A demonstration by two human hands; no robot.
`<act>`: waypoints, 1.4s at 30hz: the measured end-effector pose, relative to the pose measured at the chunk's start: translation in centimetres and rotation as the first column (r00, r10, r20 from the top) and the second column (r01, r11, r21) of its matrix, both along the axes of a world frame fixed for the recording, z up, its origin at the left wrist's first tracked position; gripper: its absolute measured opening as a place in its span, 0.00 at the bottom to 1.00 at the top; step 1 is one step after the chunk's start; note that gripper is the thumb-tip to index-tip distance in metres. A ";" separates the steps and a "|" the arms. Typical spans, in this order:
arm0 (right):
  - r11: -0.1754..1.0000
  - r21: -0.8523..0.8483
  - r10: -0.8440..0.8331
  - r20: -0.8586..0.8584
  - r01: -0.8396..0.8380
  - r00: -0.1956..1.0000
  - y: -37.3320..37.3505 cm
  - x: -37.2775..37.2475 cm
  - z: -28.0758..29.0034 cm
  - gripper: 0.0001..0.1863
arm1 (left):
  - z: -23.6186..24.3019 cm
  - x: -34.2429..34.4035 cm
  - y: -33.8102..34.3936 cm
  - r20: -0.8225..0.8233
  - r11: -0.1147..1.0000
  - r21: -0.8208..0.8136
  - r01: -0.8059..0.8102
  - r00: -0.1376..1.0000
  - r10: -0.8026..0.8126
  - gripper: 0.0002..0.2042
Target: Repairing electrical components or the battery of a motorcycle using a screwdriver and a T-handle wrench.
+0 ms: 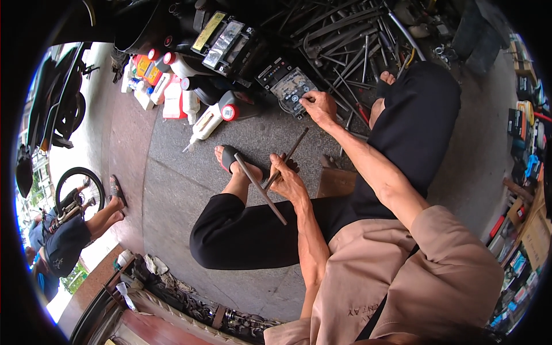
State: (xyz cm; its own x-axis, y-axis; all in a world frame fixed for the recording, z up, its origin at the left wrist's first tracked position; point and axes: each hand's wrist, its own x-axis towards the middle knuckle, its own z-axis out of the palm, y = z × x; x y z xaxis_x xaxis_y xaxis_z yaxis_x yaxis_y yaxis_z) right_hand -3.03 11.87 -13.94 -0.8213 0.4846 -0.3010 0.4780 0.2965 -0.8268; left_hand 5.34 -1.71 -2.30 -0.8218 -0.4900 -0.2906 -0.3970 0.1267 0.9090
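Observation:
My left hand (pixel 286 177) is closed around a dark metal T-handle wrench (pixel 271 204), in front of my bent left knee. The wrench's long crossbar slants on the near left of the hand, and its stem points up and to the right past my fingers. Farther off, my right hand (pixel 321 108) has thumb and fingertips pinched together at the near right corner of a dark, worn battery-like box (pixel 290 85). Whatever is between those fingertips is too small to make out.
Long metal tools (pixel 351 43) lie heaped beyond the right hand. Oil bottles (pixel 190 95) and another battery (pixel 227 46) stand at the far left. A small wooden stool (pixel 336 183) is between my legs. Another person (pixel 63 236) is by a wheel at left.

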 end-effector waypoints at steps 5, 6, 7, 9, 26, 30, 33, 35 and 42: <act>0.977 0.171 0.119 0.063 -0.128 0.991 0.8 -0.4 0.7 0.15 | 0.0 0.1 0.3 0.002 0.999 -0.013 0.029 1.000 -0.029 0.27; 0.981 0.181 0.071 0.004 -0.071 0.997 0.8 -0.5 1.0 0.14 | -0.3 0.2 0.2 -0.008 1.000 -0.003 0.023 1.000 -0.023 0.27; 0.982 0.188 0.023 -0.054 -0.012 0.998 0.9 -0.5 1.2 0.14 | -0.5 0.3 0.0 -0.017 1.000 0.006 0.017 1.000 -0.017 0.26; 0.988 0.117 -0.094 -0.037 0.098 0.995 1.8 0.1 1.3 0.14 | -0.6 0.3 0.1 -0.047 0.999 0.034 0.027 0.999 -0.025 0.25; 0.989 0.125 -0.096 0.129 0.080 0.987 4.3 2.2 -1.1 0.15 | -3.4 0.7 -0.2 -0.046 0.973 -0.058 0.224 0.973 -0.227 0.22; 0.992 0.109 -0.080 0.094 0.070 0.992 3.5 2.1 -0.6 0.14 | -7.5 1.2 -2.3 0.046 0.951 -0.132 0.278 0.960 -0.275 0.18; 0.992 0.096 -0.089 0.117 0.078 0.989 3.7 2.1 -0.4 0.13 | -9.0 1.1 -2.3 0.071 0.948 -0.126 0.294 0.955 -0.287 0.18; 0.990 0.110 -0.098 0.124 0.085 0.987 3.7 2.1 -0.4 0.13 | -8.8 1.2 -1.7 0.072 0.956 -0.117 0.269 0.962 -0.262 0.18; 0.905 0.422 -0.080 0.058 0.048 0.995 2.5 2.1 -0.4 0.12 | -6.9 0.5 -1.0 0.089 0.969 -0.101 0.224 0.972 -0.216 0.19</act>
